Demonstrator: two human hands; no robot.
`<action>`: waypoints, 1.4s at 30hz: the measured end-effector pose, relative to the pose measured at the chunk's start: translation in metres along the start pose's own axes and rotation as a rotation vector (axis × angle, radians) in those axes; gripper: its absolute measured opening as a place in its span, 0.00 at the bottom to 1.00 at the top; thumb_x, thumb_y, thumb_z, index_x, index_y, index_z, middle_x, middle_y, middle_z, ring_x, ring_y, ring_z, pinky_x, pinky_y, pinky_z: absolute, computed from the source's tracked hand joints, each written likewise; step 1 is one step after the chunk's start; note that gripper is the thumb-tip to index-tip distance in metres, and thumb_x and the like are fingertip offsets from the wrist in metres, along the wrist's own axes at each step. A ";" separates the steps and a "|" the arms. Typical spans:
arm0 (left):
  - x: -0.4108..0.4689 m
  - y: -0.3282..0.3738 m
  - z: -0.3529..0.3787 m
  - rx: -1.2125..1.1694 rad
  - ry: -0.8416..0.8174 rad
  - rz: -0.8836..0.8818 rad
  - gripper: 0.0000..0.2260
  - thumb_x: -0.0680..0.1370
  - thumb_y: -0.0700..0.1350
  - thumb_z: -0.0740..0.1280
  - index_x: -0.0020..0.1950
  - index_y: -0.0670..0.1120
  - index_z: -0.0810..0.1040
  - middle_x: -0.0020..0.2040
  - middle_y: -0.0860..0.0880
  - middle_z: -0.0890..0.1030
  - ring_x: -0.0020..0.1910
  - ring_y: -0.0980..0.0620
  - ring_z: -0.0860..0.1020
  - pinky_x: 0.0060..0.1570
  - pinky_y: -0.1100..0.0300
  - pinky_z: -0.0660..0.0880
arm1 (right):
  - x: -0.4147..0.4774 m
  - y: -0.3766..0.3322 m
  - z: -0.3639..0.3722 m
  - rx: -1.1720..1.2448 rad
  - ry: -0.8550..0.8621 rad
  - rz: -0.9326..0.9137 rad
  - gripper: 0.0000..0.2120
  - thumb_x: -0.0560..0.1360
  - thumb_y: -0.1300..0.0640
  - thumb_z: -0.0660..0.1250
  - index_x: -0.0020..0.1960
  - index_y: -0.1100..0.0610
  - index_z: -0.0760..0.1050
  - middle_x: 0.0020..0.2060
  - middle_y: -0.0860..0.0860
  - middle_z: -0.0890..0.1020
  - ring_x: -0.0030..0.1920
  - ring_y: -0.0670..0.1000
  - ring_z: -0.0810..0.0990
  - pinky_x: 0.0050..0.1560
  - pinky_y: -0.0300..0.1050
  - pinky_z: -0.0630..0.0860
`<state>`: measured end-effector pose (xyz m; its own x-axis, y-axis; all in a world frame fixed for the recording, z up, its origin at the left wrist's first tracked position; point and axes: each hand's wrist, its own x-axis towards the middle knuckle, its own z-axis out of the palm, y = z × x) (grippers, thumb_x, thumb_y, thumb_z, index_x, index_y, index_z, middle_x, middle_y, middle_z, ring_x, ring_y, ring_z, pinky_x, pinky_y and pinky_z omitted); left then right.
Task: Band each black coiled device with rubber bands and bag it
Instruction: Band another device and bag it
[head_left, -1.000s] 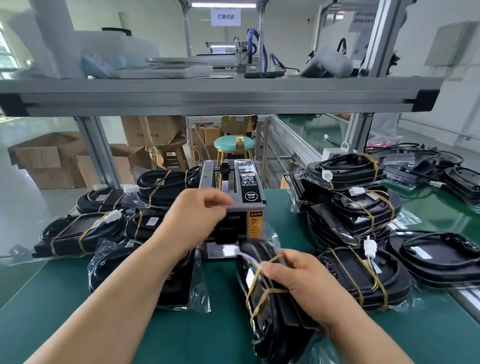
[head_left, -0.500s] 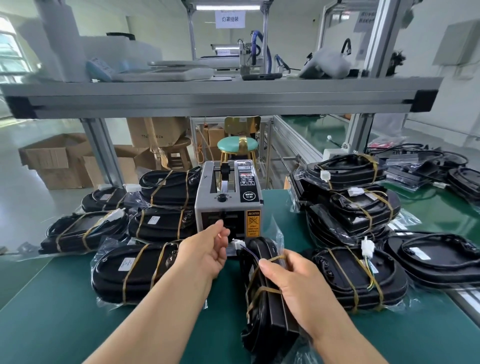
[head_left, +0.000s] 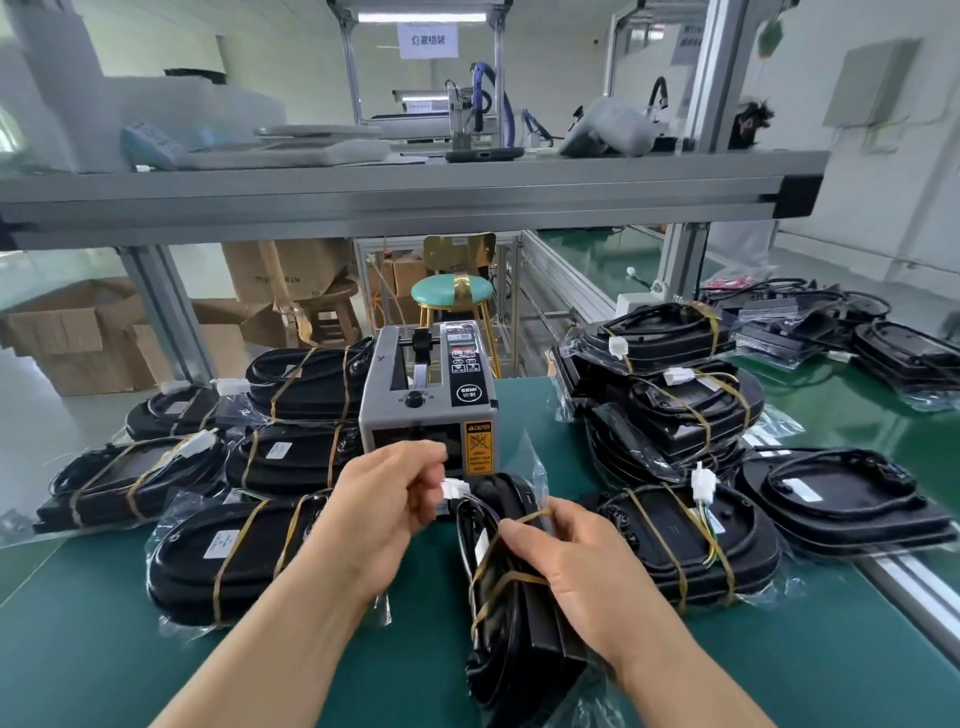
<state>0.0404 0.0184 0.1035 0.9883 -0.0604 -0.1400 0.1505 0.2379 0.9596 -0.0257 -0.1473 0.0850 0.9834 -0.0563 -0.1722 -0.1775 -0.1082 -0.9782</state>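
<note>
The right hand (head_left: 587, 571) grips the black coiled device (head_left: 519, 623) from its right side, with fingers and thumb curled round its upper edge. It holds the device stood on edge on the green mat (head_left: 104, 649). At least 2 rubber bands (head_left: 496, 578) already cross the device, and a clear bag (head_left: 537, 470) sits loosely around it. The left hand (head_left: 384, 514) has its fingers drawn into a pinch right beside the white connector (head_left: 453, 491), which pokes out at the device's far end. Whether it pinches the connector, the bag's edge or a strip of clear tape, I cannot tell. Just beyond stands the grey tape dispenser (head_left: 428, 410). Banding looks done, so I judge this to be the bagging step, near its end. The next move likely calls for tucking the connector inside, closing the bag, and laying the device with the bagged devices (head_left: 234, 551) on the left.
</note>
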 end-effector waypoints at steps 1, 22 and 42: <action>-0.006 0.004 -0.001 0.096 -0.127 0.014 0.09 0.76 0.41 0.68 0.36 0.46 0.77 0.32 0.49 0.75 0.28 0.56 0.72 0.29 0.66 0.72 | 0.002 0.000 0.000 -0.022 0.003 -0.008 0.05 0.75 0.52 0.72 0.49 0.52 0.82 0.42 0.50 0.87 0.43 0.51 0.86 0.48 0.46 0.82; 0.013 0.030 0.009 0.693 -0.396 -0.054 0.08 0.75 0.39 0.72 0.35 0.45 0.81 0.30 0.48 0.73 0.26 0.55 0.64 0.27 0.66 0.60 | 0.007 -0.009 0.018 -0.284 0.033 -0.067 0.12 0.72 0.46 0.72 0.51 0.52 0.79 0.43 0.48 0.85 0.46 0.51 0.83 0.53 0.49 0.79; 0.019 0.001 -0.005 0.285 -0.200 -0.090 0.14 0.76 0.36 0.67 0.31 0.47 0.76 0.27 0.52 0.67 0.25 0.56 0.63 0.30 0.64 0.65 | 0.026 -0.022 0.020 -0.586 0.291 -0.211 0.14 0.67 0.40 0.71 0.36 0.49 0.72 0.33 0.44 0.78 0.37 0.44 0.77 0.34 0.40 0.70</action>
<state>0.0589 0.0224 0.1005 0.9426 -0.2644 -0.2039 0.1962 -0.0553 0.9790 0.0048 -0.1267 0.1000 0.9638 -0.2307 0.1338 -0.0542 -0.6607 -0.7487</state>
